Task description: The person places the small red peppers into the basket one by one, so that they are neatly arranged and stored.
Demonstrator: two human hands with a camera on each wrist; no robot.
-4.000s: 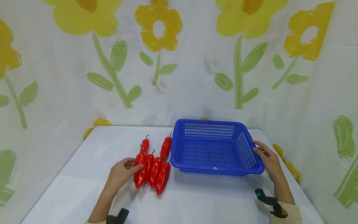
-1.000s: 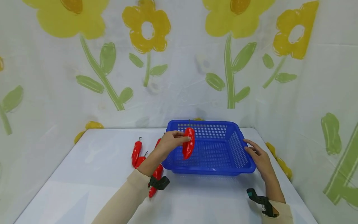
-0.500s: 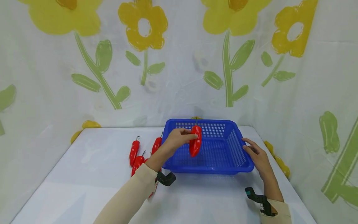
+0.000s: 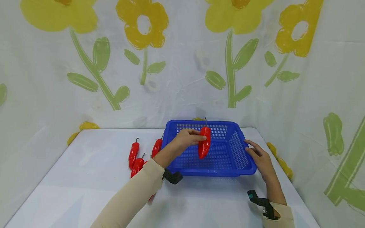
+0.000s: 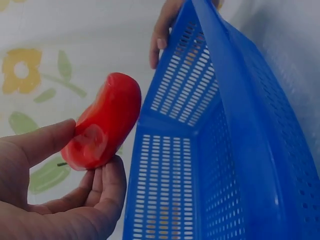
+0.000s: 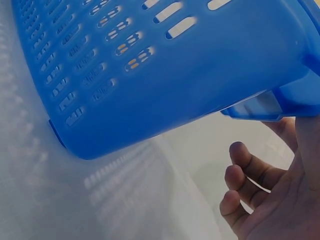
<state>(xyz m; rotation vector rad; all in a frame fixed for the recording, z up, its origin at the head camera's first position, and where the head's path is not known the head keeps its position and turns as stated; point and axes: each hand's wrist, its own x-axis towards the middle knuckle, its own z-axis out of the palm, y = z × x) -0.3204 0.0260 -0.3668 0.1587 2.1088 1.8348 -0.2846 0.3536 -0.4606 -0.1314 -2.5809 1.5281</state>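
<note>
My left hand (image 4: 186, 139) pinches a red chili pepper (image 4: 204, 142) between thumb and fingers, holding it up over the blue plastic basket (image 4: 211, 173). The pepper hangs stem up and tilts slightly. Close up in the left wrist view, the same pepper (image 5: 107, 122) appears beside the basket's slotted wall. At the basket's right rim, my right hand (image 4: 260, 158) grips the edge with thumb and forefinger. Its other fingers (image 6: 247, 172) curl loosely below the rim in the right wrist view. The basket's visible floor holds nothing.
Several more red peppers (image 4: 133, 155) lie on the white table (image 4: 85, 177) left of the basket, partly hidden behind my left forearm. A white curtain (image 4: 176, 95) with yellow flowers stands behind the table and along its sides.
Four seconds ago my left hand was on the leftmost pepper on the table; it now holds a pepper over the basket, slightly further right than half a second ago. My right hand stays on the rim.
</note>
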